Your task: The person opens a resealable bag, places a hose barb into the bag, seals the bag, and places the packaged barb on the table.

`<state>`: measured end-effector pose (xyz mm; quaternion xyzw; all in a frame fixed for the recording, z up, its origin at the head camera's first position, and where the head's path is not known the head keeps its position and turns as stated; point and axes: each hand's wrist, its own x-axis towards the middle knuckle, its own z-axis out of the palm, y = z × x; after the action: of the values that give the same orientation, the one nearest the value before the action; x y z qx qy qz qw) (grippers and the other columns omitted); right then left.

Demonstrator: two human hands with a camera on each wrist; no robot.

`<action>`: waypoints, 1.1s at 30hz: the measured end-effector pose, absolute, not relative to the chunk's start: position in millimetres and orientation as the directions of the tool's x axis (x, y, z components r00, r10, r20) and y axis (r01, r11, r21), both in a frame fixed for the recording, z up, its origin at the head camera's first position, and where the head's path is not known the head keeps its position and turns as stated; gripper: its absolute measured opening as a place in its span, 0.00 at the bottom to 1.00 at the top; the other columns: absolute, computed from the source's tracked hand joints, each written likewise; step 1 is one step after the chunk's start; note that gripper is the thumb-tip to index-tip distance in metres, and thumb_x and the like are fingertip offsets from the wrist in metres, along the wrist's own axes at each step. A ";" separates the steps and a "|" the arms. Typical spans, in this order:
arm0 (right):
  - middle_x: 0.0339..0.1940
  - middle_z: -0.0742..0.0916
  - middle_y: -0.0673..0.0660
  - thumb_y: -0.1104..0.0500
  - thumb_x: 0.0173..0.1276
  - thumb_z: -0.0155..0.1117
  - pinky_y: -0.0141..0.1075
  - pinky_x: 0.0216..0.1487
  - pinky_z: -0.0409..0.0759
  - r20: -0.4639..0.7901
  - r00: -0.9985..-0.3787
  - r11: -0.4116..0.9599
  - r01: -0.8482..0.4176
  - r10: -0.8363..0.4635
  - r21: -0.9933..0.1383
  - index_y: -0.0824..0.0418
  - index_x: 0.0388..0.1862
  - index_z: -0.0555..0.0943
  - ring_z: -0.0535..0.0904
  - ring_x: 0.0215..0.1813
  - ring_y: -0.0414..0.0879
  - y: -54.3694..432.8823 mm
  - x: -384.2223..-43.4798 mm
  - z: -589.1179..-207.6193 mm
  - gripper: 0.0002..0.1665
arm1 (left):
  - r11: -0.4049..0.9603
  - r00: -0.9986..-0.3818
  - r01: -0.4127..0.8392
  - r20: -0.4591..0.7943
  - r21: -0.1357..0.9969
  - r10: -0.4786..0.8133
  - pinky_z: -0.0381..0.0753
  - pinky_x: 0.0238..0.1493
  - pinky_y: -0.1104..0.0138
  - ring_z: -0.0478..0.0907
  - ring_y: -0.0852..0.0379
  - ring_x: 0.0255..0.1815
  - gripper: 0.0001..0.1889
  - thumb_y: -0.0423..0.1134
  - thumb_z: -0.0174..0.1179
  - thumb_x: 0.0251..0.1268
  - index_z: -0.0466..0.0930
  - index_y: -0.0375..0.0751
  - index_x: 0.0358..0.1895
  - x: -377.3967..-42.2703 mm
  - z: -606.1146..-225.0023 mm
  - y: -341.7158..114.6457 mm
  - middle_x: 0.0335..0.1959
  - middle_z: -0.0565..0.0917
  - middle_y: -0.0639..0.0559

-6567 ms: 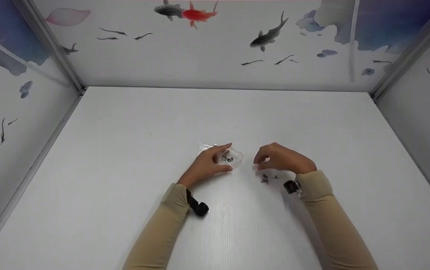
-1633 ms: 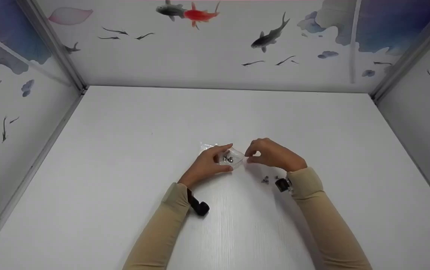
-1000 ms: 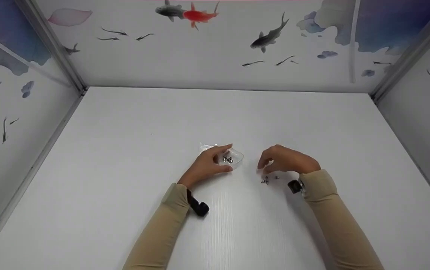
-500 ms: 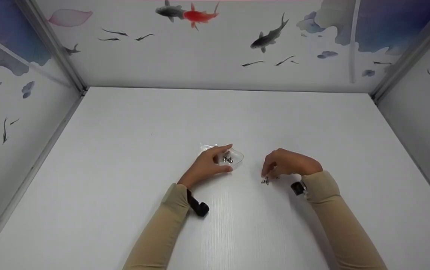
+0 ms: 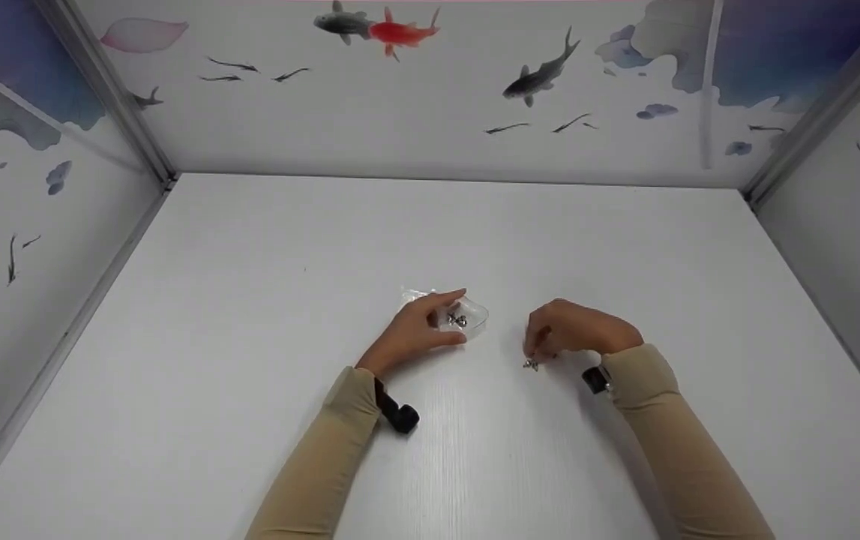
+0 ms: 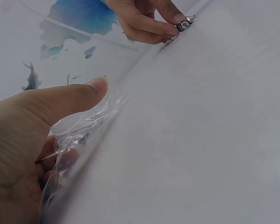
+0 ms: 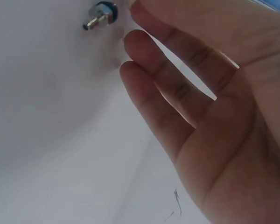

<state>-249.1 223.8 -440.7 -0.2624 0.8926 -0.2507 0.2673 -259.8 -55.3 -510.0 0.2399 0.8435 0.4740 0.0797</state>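
My left hand (image 5: 418,324) holds a clear plastic bag (image 5: 477,313), its thumb and fingers spread wide at the mouth. Several small metal fittings (image 5: 457,320) lie inside that bag. In the left wrist view, the crinkled film (image 6: 91,123) runs below the thumb and over the curled fingers. My right hand (image 5: 576,328) is down at the table, pinching at a small cluster of metal fittings (image 5: 531,365) with thumb and fingertips. Up close in the right wrist view, one fitting (image 7: 101,16) shows a silver stem and a blue-dark ring beside the fingertips.
A white tabletop (image 5: 430,465) lies under both hands. Low panels printed with fish stand behind it (image 5: 415,127) and on both sides. Each wrist carries a small black camera, one on the left (image 5: 402,418) and one on the right (image 5: 594,379).
My right hand has gone from beside the bag's mouth back down and right to the loose fittings, its fingers drawing together there. The left hand and bag have stayed put.
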 end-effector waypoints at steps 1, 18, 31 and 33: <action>0.34 0.87 0.49 0.71 0.56 0.69 0.34 0.35 0.77 -0.346 -0.719 0.736 -0.332 -0.602 -0.590 0.56 0.31 0.87 0.77 0.31 0.42 223.9 -249.2 -440.6 0.10 | 0.436 -0.873 0.328 0.092 0.838 0.480 0.69 0.55 0.62 0.71 0.57 0.52 0.37 0.47 0.71 0.54 0.68 0.56 0.70 -260.0 -509.9 -55.2 0.63 0.77 0.53; 0.34 0.85 0.50 0.64 0.63 0.67 0.33 0.36 0.76 -0.344 -0.730 0.773 -0.389 -0.590 -0.501 0.56 0.36 0.86 0.75 0.32 0.41 223.7 -252.2 -441.2 0.04 | 0.447 -0.873 0.330 0.088 0.832 0.480 0.68 0.49 0.65 0.68 0.58 0.45 0.38 0.47 0.71 0.53 0.68 0.55 0.70 -259.4 -509.0 -54.8 0.60 0.78 0.53; 0.39 0.88 0.52 0.64 0.64 0.65 0.41 0.49 0.80 -0.221 -0.761 0.742 -0.449 -0.609 -0.499 0.61 0.40 0.86 0.81 0.42 0.44 212.7 -256.5 -438.3 0.07 | 0.450 -0.876 0.318 0.077 0.835 0.477 0.70 0.55 0.61 0.71 0.55 0.51 0.37 0.45 0.71 0.53 0.69 0.54 0.69 -258.6 -507.9 -54.2 0.64 0.76 0.52; 0.40 0.88 0.53 0.65 0.65 0.65 0.42 0.49 0.80 -0.186 -0.763 0.731 -0.473 -0.619 -0.492 0.61 0.41 0.86 0.82 0.43 0.46 209.5 -257.6 -437.7 0.07 | 0.451 -0.877 0.316 0.076 0.835 0.474 0.70 0.55 0.62 0.71 0.56 0.51 0.37 0.45 0.71 0.54 0.68 0.55 0.69 -258.6 -507.7 -54.2 0.64 0.76 0.52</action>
<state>-257.6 209.5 -437.7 -0.2988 0.9142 -0.2132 0.1716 -258.6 -54.2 -507.7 0.2330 0.8476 0.4692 0.0840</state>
